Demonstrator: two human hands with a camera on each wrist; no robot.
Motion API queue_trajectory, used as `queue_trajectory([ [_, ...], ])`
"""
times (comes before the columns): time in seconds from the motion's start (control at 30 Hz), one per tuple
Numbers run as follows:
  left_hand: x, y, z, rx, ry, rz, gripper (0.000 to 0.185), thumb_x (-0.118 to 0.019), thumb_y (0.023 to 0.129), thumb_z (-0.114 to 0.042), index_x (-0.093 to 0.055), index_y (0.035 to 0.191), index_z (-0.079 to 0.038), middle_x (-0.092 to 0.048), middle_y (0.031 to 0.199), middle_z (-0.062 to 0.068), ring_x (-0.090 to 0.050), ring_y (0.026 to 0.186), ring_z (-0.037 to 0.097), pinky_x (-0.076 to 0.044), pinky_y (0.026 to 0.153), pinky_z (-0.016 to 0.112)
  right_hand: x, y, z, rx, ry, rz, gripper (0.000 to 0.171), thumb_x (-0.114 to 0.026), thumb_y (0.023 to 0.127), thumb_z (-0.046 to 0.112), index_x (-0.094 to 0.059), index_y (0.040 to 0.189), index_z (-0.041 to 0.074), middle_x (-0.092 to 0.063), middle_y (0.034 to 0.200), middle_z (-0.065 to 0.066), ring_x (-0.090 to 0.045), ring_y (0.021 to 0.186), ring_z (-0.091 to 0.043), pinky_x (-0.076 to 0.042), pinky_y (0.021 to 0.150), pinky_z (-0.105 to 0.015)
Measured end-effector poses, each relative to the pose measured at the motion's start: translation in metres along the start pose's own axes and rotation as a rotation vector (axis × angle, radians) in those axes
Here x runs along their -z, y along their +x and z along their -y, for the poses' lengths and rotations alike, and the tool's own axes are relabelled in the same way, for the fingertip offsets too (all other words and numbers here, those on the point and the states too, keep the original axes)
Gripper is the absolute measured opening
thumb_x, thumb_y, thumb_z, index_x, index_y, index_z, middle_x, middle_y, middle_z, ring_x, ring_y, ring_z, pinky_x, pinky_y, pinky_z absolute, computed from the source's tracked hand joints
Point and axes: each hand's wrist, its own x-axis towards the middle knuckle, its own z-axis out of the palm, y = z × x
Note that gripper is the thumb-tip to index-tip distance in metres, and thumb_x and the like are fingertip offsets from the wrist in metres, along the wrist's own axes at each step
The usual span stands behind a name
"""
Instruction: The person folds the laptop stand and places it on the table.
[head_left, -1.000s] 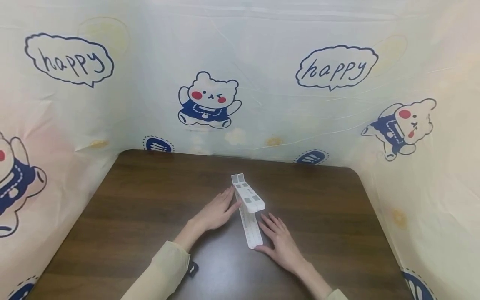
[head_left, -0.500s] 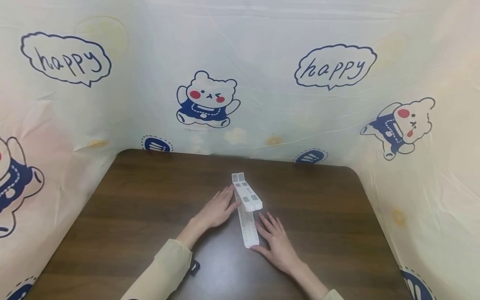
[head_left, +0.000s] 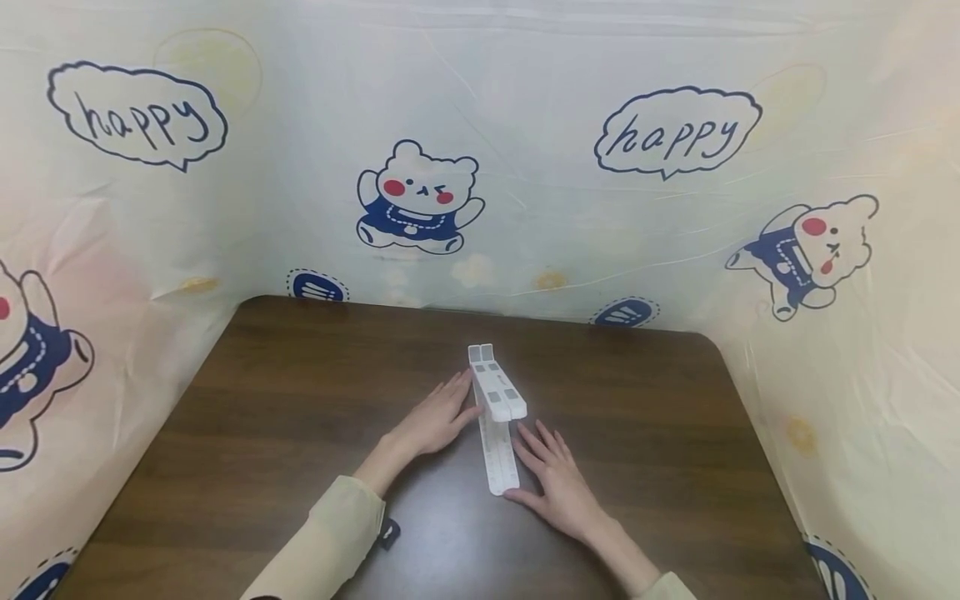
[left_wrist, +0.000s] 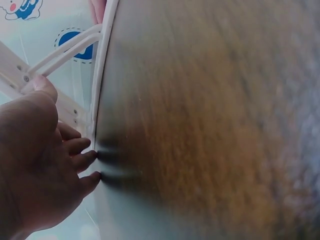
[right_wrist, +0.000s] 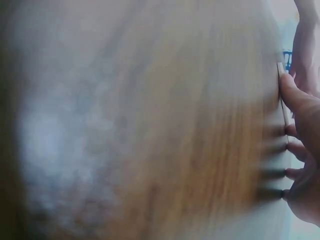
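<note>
Head view: white folding plastic stand [head_left: 496,417], long slotted base flat near mid-table, hinged upper arm raised and tilted rightward. Dark wood-grain table [head_left: 262,417]; cream cartoon-bear sheeting [head_left: 525,208] walls three sides. Left hand [head_left: 435,421] flat, fingers straight, tips against the stand's left edge. Right hand [head_left: 558,483] flat, fingers spread, thumb at the base's near end.

Left wrist view: left hand [left_wrist: 35,165], fingers relaxed, thumb on the stand [left_wrist: 60,50].

Right wrist view: blurred; right hand [right_wrist: 305,150], fingertips on table [right_wrist: 150,125], thumb touching the stand's edge [right_wrist: 283,95].
</note>
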Motion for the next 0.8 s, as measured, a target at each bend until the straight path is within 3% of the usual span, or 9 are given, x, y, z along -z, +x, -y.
queue_trajectory([
  [0.13, 0.0, 0.003, 0.004, -0.026, 0.017, 0.008, 0.08, -0.052, 0.116, -0.048, -0.023, 0.173, 0.001, -0.025, 0.182, 0.019, -0.024, 0.171, 0.038, -0.021, 0.141, 0.06, 0.0, 0.0, 0.003, -0.01, 0.03, 0.025, 0.08, -0.085, 0.094, 0.043, -0.057, 0.159, 0.006, -0.051, 0.171, -0.013, -0.034, 0.165, -0.049, -0.026, 0.134, -0.074],
  [0.37, 0.0, 0.007, 0.006, -0.047, 0.059, 0.022, 0.081, -0.05, 0.116, -0.049, -0.023, 0.173, 0.001, -0.025, 0.182, 0.019, -0.024, 0.171, 0.038, -0.02, 0.141, 0.06, -0.003, 0.001, 0.011, 0.012, 0.02, -0.02, 0.081, -0.085, 0.094, 0.043, -0.057, 0.159, 0.004, -0.055, 0.167, -0.014, -0.038, 0.163, -0.049, -0.028, 0.133, -0.072],
  [0.57, -0.001, 0.004, 0.008, -0.058, 0.123, 0.033, 0.084, -0.05, 0.114, -0.054, -0.023, 0.174, -0.002, -0.026, 0.182, 0.017, -0.025, 0.171, 0.036, -0.021, 0.141, 0.057, -0.003, 0.001, 0.007, 0.026, -0.038, 0.013, 0.084, -0.082, 0.097, 0.048, -0.053, 0.162, 0.004, -0.05, 0.171, -0.014, -0.038, 0.164, -0.045, -0.03, 0.134, -0.068],
  [0.8, -0.003, -0.005, 0.01, -0.123, 0.19, 0.086, 0.1, -0.067, 0.103, -0.065, -0.028, 0.174, -0.006, -0.028, 0.182, 0.015, -0.024, 0.172, 0.038, -0.02, 0.141, 0.061, 0.0, 0.0, 0.001, 0.048, -0.058, 0.019, 0.083, -0.082, 0.097, 0.046, -0.052, 0.162, 0.003, -0.048, 0.173, -0.015, -0.038, 0.164, -0.044, -0.031, 0.134, -0.068],
])
